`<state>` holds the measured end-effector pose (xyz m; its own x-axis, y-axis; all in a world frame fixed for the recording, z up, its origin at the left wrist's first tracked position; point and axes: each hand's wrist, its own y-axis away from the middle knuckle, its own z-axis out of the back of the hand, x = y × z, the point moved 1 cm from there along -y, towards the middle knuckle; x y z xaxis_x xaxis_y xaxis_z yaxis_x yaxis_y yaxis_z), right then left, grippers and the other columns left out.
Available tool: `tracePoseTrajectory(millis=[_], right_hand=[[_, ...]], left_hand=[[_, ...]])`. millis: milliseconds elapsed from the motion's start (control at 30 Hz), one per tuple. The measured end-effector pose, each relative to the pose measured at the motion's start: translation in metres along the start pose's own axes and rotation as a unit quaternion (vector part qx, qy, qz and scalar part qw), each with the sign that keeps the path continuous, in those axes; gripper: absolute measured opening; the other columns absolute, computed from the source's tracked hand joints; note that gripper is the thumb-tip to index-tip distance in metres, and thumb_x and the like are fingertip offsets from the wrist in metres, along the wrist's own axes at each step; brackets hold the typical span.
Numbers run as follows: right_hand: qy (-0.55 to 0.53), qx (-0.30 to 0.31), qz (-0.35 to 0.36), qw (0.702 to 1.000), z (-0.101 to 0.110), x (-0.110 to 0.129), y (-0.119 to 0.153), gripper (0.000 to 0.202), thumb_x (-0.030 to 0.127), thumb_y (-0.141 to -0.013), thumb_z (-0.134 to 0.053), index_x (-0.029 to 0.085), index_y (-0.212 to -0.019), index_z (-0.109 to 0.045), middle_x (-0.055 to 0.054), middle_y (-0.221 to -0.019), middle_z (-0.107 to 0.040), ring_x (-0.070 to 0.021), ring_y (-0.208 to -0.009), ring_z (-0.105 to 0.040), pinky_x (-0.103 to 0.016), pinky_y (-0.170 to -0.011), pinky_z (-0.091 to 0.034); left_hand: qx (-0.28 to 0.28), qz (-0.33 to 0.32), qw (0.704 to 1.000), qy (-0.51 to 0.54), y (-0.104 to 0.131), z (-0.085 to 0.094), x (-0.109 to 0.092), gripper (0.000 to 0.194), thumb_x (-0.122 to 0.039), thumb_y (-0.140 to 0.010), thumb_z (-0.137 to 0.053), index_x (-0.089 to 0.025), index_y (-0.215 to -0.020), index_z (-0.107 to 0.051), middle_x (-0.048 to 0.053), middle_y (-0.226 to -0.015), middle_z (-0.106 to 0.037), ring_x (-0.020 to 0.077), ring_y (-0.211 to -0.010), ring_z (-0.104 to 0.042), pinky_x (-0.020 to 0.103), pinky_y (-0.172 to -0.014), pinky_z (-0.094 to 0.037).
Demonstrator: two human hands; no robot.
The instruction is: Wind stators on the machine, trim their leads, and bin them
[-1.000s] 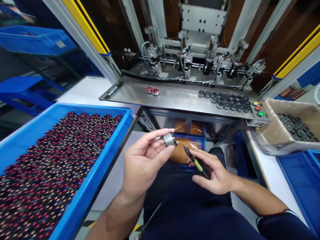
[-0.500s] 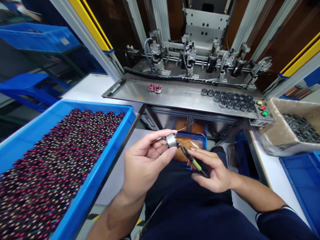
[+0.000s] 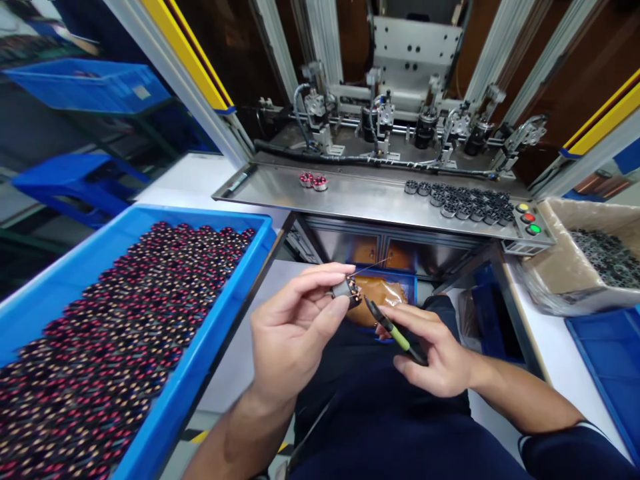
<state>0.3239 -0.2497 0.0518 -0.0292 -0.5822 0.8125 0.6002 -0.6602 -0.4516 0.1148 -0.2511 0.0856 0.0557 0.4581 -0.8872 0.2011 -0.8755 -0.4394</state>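
Observation:
Between the thumb and fingers of my left hand (image 3: 295,327) is a small motor stator (image 3: 346,289), a grey ring with copper windings and black end parts. One thin wire (image 3: 373,265) sticks out from it towards the upper right. My right hand (image 3: 435,347) grips a pair of cutting pliers (image 3: 397,333) with green and black handles. The dark jaws point at the stator and sit just right of it, apart from it. Whether the jaws are open I cannot tell.
A blue crate (image 3: 267,230) of wound stators stands left. Two red-wound stators (image 3: 313,181) and several dark stators (image 3: 465,203) rest on the metal ledge (image 3: 360,199) before the machine. Right are push buttons (image 3: 527,218), a lined carton (image 3: 565,253) and a blue bin (image 3: 607,353).
The stator has turned in my left hand, so its copper-wound end now shows more. The pliers have moved slightly right and down. A second wire end visible earlier no longer shows.

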Motion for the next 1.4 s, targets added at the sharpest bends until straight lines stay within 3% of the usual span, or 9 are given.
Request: tracePoseTrajectory(millis=[600, 800, 1100, 1400], right_hand=[[0.022, -0.013, 0.034, 0.999, -0.001, 0.001, -0.006, 0.070, 0.009, -0.081, -0.058, 0.022, -0.150, -0.047, -0.006, -0.088, -0.069, -0.0184, -0.074, -0.066, -0.032, -0.070, -0.059], [0.055, -0.031, 0.021, 0.998, 0.000, -0.002, -0.004, 0.069, 0.007, -0.082, -0.056, 0.023, -0.149, -0.049, -0.006, -0.091, -0.071, -0.0186, -0.075, -0.067, -0.032, -0.070, -0.060], [0.021, -0.026, 0.016, 0.999, 0.000, 0.001, -0.009, 0.079, 0.006, -0.074, -0.058, 0.024, -0.150, -0.047, -0.008, -0.098, -0.069, -0.0222, -0.088, -0.069, -0.037, -0.081, -0.060], [0.018, -0.031, 0.037, 0.999, -0.002, 0.003, -0.014, 0.074, 0.005, -0.077, -0.055, 0.020, -0.149, -0.048, -0.009, -0.099, -0.070, -0.0187, -0.080, -0.068, -0.032, -0.073, -0.060]], left_hand=[[0.013, -0.026, 0.997, -0.078, 0.006, 0.002, -0.007, 0.023, -0.009, -0.085, -0.073, -0.026, -0.101, -0.077, 0.003, -0.111, -0.078, 0.0191, -0.105, -0.073, 0.026, -0.083, -0.062], [0.022, -0.040, 0.994, -0.095, 0.007, 0.003, -0.006, 0.025, -0.007, -0.084, -0.073, -0.025, -0.102, -0.076, 0.003, -0.111, -0.078, 0.0186, -0.106, -0.073, 0.025, -0.084, -0.060], [0.048, -0.059, 0.992, -0.100, 0.009, 0.006, -0.006, 0.030, -0.003, -0.084, -0.072, -0.025, -0.105, -0.075, 0.002, -0.114, -0.077, 0.0178, -0.109, -0.072, 0.024, -0.086, -0.059], [0.068, -0.077, 0.989, -0.103, 0.009, 0.008, -0.006, 0.035, 0.002, -0.083, -0.070, -0.023, -0.108, -0.074, 0.002, -0.116, -0.076, 0.0156, -0.111, -0.071, 0.024, -0.091, -0.059]])
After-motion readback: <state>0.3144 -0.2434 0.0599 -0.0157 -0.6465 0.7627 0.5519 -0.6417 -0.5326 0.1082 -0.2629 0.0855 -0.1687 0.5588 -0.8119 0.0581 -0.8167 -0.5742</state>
